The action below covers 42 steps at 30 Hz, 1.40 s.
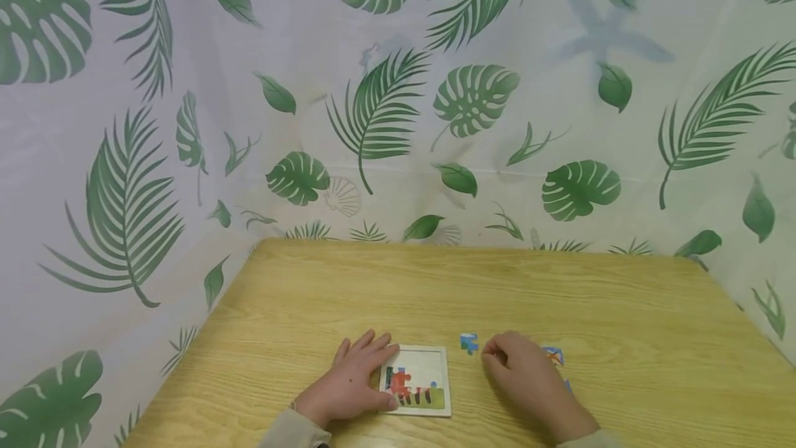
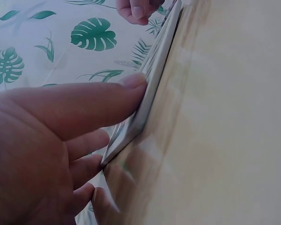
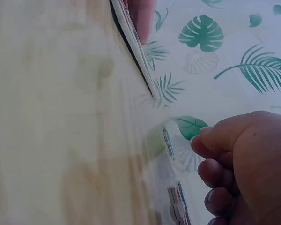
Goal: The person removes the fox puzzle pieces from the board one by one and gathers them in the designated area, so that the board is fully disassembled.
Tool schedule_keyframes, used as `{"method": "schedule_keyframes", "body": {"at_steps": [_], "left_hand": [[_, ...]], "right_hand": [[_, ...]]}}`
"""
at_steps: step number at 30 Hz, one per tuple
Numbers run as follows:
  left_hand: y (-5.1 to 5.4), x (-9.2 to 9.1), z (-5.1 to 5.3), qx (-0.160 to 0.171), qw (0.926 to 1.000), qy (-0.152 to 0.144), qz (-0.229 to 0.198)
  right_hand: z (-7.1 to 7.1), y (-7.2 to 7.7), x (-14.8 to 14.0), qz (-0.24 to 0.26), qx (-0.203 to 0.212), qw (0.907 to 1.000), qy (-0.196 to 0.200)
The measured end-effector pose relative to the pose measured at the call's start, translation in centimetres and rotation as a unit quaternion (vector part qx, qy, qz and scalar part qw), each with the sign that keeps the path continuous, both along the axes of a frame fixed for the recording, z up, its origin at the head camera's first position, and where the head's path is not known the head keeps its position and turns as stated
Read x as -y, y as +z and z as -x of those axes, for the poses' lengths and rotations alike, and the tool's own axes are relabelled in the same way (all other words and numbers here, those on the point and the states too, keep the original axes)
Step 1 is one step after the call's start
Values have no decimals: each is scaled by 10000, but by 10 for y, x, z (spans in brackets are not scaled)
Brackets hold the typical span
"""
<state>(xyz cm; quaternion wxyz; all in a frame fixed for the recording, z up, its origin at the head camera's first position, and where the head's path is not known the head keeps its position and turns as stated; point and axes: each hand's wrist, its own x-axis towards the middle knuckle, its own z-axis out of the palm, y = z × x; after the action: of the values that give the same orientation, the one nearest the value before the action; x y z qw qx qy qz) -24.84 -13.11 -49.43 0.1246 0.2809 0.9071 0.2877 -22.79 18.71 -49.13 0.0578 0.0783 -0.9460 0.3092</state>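
Presently, the left hand point(image 1: 353, 380) rests on the left side of a white-rimmed puzzle tray point(image 1: 447, 382), its fingers extended and spread. In the left wrist view, the thumb lies over the tray's near edge while the other fingers reach along its side. The tray lies flat on the wood-grained surface point(image 1: 472, 289), between the two hands and nearer the left.

Joined puzzle pieces point(image 1: 400, 382) occupy the lower and left part of the tray, showing red, green and dark striped areas; the upper part shows its pale base.

The right hand point(image 1: 528, 373) is apart from the left, to the right of the tray. Its fingers are curled inward, with the thumb tip and index finger close together. A loose blue piece point(image 1: 469, 343) lies on the surface between the tray and the right hand, near the fingertips and touching neither. A multicoloured piece point(image 1: 552, 354) lies beyond the right hand, and another blue piece point(image 1: 568, 385) is mostly hidden behind it. In the right wrist view these pieces appear edge-on and blurred; their exact number cannot be told.

Light sleeves point(image 1: 281, 431) cover both forearms. A white cloth point(image 1: 398, 213) printed with green leaves hangs behind the surface and along its sides.
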Motion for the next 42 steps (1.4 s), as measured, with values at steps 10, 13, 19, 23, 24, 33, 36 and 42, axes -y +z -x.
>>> {"method": "schedule_keyframes", "body": {"at_steps": [10,13,19,23,24,33,36,42], "left_hand": [[-2,0,0,53,10000,27,0],[-1,-1,-1,54,10000,31,0],[-1,-2,0,-13,10000,22,78],[-1,-1,1,-23,10000,4,68],[-1,-1,1,-23,10000,-4,63],[0,1,1,44,10000,-26,-11],[0,1,2,84,10000,-29,10],[-2,1,3,85,10000,-43,17]], "right_hand": [[2,-4,42,307,111,9974,642],[1,-3,54,298,232,9954,880],[0,1,74,149,216,9918,1254],[1,2,83,151,127,9905,1362],[2,2,85,164,121,9903,1375],[6,-5,97,-74,339,9884,1480],[5,-4,101,-190,241,9894,1421],[5,-5,110,-465,25,9899,1337]]}}
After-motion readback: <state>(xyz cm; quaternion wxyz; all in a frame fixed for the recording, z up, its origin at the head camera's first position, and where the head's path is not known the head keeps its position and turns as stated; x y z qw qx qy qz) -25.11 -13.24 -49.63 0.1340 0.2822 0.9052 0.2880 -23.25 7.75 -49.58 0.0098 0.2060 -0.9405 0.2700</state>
